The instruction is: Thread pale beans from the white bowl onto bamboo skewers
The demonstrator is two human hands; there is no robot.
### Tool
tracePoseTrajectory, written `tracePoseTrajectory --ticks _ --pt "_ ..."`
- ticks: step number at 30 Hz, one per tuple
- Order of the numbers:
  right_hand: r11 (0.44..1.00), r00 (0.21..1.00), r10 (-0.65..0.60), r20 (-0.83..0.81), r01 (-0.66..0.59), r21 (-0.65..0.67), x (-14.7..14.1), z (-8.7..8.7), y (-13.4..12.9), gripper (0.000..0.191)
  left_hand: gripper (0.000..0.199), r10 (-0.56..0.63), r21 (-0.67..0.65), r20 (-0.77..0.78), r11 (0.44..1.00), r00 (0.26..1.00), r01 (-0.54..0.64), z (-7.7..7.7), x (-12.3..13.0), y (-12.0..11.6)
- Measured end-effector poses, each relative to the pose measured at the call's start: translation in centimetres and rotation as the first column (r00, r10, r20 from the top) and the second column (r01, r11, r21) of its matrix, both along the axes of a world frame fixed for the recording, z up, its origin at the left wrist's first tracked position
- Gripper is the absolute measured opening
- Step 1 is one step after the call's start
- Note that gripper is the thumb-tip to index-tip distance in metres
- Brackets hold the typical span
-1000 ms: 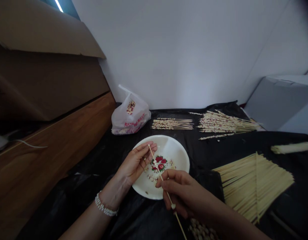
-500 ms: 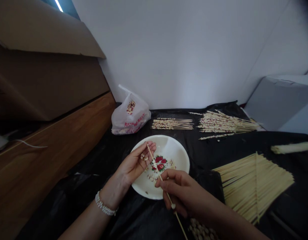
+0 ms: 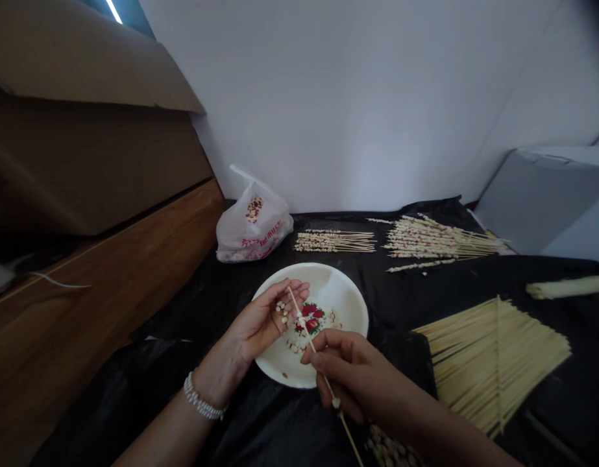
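My right hand (image 3: 345, 366) pinches a thin wooden skewer (image 3: 350, 434) between thumb and fingers. The skewer slants up and left, with a few small pale pieces threaded on it, one of them below the hand. Palm up and cupped, my left hand (image 3: 263, 324) carries several loose pale pieces (image 3: 282, 312); its thumb and fingertips are close to the skewer's tip, though whether they touch it I cannot tell. Both hands are over a white basin (image 3: 355, 301) with a red flower print. More pale pieces, some reddish-edged, lie in the basin.
Behind the basin stand a tied plastic bag (image 3: 255, 227), a row of threaded skewers (image 3: 333, 241) and a bigger pile of them (image 3: 426, 239). Bare skewers (image 3: 494, 363) are spread at the right on black sheeting. A cardboard box (image 3: 99, 149) is on the left.
My left hand has shifted slightly right, and the loose pieces in its palm have moved a little. My right hand and the skewer stay almost where they were.
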State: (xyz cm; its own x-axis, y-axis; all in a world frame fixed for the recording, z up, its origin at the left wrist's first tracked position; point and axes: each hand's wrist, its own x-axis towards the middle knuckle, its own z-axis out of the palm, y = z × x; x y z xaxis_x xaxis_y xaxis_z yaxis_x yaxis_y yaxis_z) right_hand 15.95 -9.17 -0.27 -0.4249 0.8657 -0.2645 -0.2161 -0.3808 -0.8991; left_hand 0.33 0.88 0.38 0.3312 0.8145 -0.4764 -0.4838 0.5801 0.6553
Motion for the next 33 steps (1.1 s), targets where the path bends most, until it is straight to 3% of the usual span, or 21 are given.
tracePoseTrajectory --ticks 3,10,12,16,18,23,33 --pt "1.000 1.000 -0.018 0.006 0.018 -0.004 -0.1 0.0 0.0 0.016 0.014 -0.034 -0.005 -0.011 0.999 0.999 0.034 -0.1 0.0 -0.1" --pt "0.993 0.994 -0.108 0.005 0.108 0.047 0.0 -0.4 0.5 0.022 0.020 -0.258 -0.036 0.006 0.966 0.966 0.258 -0.2 0.4 -1.4" --pt "0.990 0.991 -0.131 -0.008 0.131 0.051 0.0 -0.4 0.5 0.023 0.025 -0.239 -0.069 0.048 0.968 0.970 0.242 -0.2 0.3 -1.2" --pt "0.987 0.988 -0.155 -0.016 0.155 0.038 0.0 -0.4 0.5 0.024 0.037 0.080 -0.183 0.117 0.981 0.990 -0.058 -0.3 -0.2 0.1" --pt "0.988 0.989 -0.147 -0.014 0.148 0.035 0.0 -0.4 0.5 0.024 0.041 0.137 -0.216 0.105 0.970 0.985 -0.112 -0.4 -0.6 0.6" --pt "0.990 0.990 -0.134 -0.032 0.136 0.038 0.1 -0.8 0.6 0.027 0.040 0.011 -0.215 0.168 0.976 0.986 0.025 -0.4 -0.8 0.6" --pt "0.997 0.997 -0.072 0.000 0.072 0.011 0.1 -0.2 0.3 0.025 0.029 -0.071 -0.061 0.087 0.995 0.994 0.077 -1.0 -1.0 0.8"
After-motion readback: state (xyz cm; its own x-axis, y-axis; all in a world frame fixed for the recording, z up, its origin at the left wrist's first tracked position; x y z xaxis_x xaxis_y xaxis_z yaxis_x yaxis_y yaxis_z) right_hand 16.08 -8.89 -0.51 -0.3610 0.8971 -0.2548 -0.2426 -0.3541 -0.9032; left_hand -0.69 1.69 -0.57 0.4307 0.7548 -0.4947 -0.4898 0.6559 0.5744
